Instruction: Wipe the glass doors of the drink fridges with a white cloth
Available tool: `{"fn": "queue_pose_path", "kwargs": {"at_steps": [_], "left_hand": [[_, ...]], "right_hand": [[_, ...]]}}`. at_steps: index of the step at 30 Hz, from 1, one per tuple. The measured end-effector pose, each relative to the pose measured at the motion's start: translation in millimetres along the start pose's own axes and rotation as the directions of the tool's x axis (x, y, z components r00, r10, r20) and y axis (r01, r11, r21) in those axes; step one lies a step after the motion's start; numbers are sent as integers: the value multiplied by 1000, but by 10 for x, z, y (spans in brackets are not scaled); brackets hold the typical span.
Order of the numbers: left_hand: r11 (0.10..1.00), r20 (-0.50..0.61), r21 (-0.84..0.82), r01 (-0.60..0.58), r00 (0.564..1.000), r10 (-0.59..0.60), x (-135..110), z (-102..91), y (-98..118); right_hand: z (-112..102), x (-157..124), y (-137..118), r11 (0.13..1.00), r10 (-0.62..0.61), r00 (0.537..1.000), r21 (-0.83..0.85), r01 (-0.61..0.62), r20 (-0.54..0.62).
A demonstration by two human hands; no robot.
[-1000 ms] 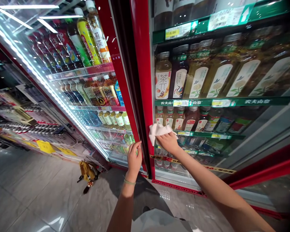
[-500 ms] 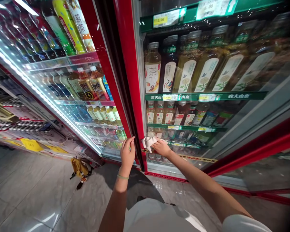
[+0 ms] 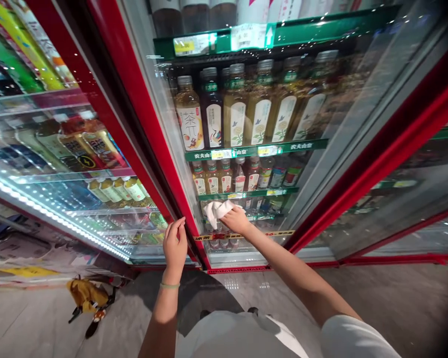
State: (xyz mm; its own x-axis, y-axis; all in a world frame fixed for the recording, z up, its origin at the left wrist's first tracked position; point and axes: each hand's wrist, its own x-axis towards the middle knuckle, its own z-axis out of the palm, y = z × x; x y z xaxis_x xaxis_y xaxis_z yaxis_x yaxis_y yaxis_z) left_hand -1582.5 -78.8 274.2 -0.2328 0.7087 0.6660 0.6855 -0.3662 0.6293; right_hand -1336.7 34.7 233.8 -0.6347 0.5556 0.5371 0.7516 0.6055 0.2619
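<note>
My right hand [image 3: 236, 220] grips a crumpled white cloth [image 3: 217, 212], pressed at the glass door [image 3: 246, 204] of a red-framed drinks cooler. Behind the glass, bottled teas [image 3: 237, 117] stand in rows on green-edged shelves. Beside the red door frame [image 3: 160, 161], to the left, my left hand [image 3: 175, 244] is raised with its fingers loosely bent and nothing visible in them. Whether its fingertips touch the frame I cannot tell. A thin band [image 3: 170, 285] circles that wrist.
A second lit cooler [image 3: 108, 211] with bottles fills the left side. On the tiled floor [image 3: 33, 323] at lower left sits a yellow-brown bag [image 3: 87, 294] with a small plush hanging from it. Another red frame bar [image 3: 358, 164] slants along the right.
The view has swung to the right, so the coolers and bag sit further left. The cloth has shifted from beside the red frame rightward onto the glass, still in my right hand.
</note>
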Motion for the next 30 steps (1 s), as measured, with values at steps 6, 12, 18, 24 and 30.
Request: {"fn": "queue_pose_path", "kwargs": {"at_steps": [6,12,18,24,30], "left_hand": [[996,50,-33,-81,995,83,14,373,291],[989,94,-82,-124,987,132,24,717,553],[980,139,-143,-139,977,159,-15,1090,820],[985,131,-124,-123,982,139,-13,1285,1027],[983,79,-123,-137,986,147,-71,1430,1159]], "right_hand": [[-109,-294,401,992,127,992,24,-127,3],[-244,-747,841,973,231,972,3,-231,49],[-389,-1123,1210,931,365,927,-41,-363,87],[-661,-1258,1681,858,511,859,-93,-505,46],[-947,-1023,2061,745,636,752,-117,-657,-172]]}}
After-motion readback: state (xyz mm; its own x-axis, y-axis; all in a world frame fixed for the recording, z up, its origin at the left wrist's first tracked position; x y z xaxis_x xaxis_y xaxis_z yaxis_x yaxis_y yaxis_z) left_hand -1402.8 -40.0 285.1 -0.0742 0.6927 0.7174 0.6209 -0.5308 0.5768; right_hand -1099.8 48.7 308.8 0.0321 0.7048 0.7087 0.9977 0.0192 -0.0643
